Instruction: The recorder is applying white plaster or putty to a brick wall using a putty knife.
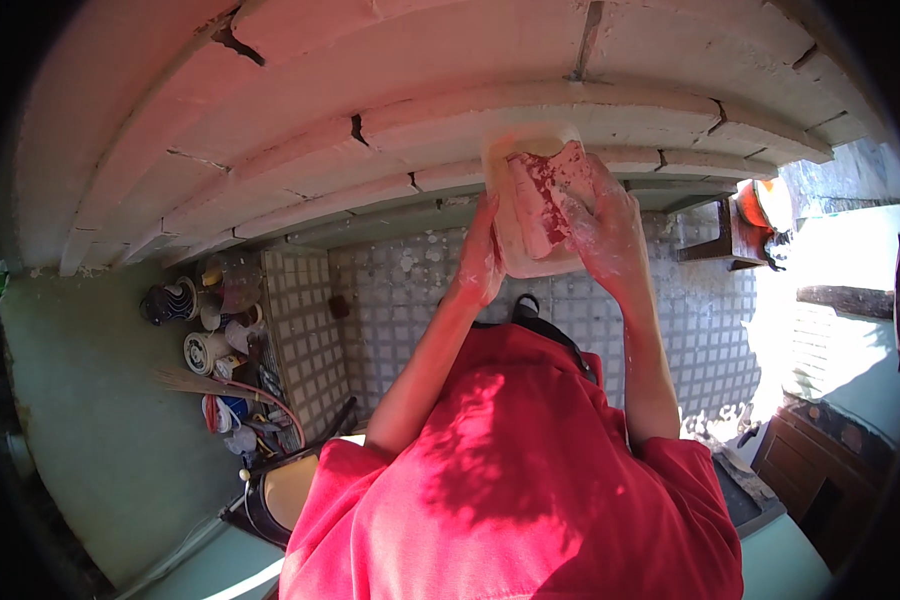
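Note:
My left hand [479, 252] is closed on the side of a pale translucent plastic tub [510, 238], held up in front of my chest. A red piece smeared with white paste or powder [545, 190] lies at the tub's opening; whether it is a sponge, a cloth or something else, I cannot tell. My right hand [612, 222], whitened over the fingers and back, is closed on this piece from the right. Its fingertips are partly hidden. The tub sits just below the cracked whitish ledges [450, 120] in the picture.
Long stepped ledges with dark gaps span the top. At left, a broom [195, 382] and several containers, one a white tub [207, 353], stand beside a tiled edge. The floor [390, 300] is checkered and splashed white. At right are a wooden stand [715, 240] and an orange object [760, 205].

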{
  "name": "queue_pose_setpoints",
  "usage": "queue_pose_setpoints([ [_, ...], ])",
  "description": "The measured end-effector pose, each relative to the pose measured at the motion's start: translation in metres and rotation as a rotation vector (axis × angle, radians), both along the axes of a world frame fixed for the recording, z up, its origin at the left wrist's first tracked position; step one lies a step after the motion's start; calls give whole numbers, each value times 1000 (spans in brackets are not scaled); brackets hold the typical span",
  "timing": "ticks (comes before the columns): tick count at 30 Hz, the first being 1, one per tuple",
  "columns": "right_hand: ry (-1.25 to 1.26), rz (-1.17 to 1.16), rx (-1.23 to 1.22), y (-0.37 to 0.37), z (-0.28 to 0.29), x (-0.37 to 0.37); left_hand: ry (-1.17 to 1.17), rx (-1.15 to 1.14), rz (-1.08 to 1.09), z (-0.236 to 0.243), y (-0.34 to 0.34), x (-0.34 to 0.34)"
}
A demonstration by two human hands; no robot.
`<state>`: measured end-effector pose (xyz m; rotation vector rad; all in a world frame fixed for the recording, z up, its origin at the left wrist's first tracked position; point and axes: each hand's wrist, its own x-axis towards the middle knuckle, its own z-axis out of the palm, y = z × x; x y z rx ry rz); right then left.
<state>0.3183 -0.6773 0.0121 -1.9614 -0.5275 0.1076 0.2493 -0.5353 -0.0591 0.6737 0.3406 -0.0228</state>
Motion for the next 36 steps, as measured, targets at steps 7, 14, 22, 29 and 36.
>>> queue_pose_setpoints([
  [7, 44, 39, 89, -18, -14, 6, 34, 24, -36, -8, -21, 1],
  [14, 370, 77, 261, -33, -31, 10, 89, 52, -12, -12, -34, 1],
  [22, 551, 61, 402, -54, -37, 14, 108, 81, -29, -11, -49, 1],
  [29, 459, -18, 531, -68, -24, 14, 112, 52, -31, 3, -54, 1],
  [36, 177, -94, 311, -69, 0, 5, 107, -1, -19, 8, -47, 9],
])
